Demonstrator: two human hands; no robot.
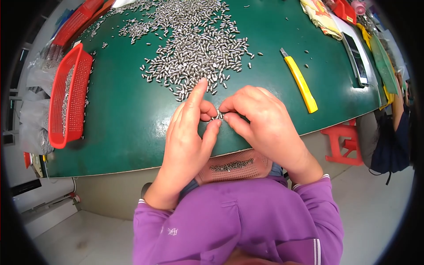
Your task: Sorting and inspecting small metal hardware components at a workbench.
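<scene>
Left hand [183,130] and right hand [265,119] pinch metal parts [217,115] by near table edge [119,169]; room left to red basket [79,112], right to yellow cutter [301,84]; white characters [172,231] on shirt [198,216].

Small, shiny, silver-coloured metal pieces [217,116], clustered between the left hand [184,130] and right hand [264,117], over the worktop [119,115].

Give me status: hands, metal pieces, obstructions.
Left hand and right hand close together, pinching small metal pieces. Loose metal pile just beyond. Yellow cutter off right, clear of both. Nothing seen blocking.
</scene>
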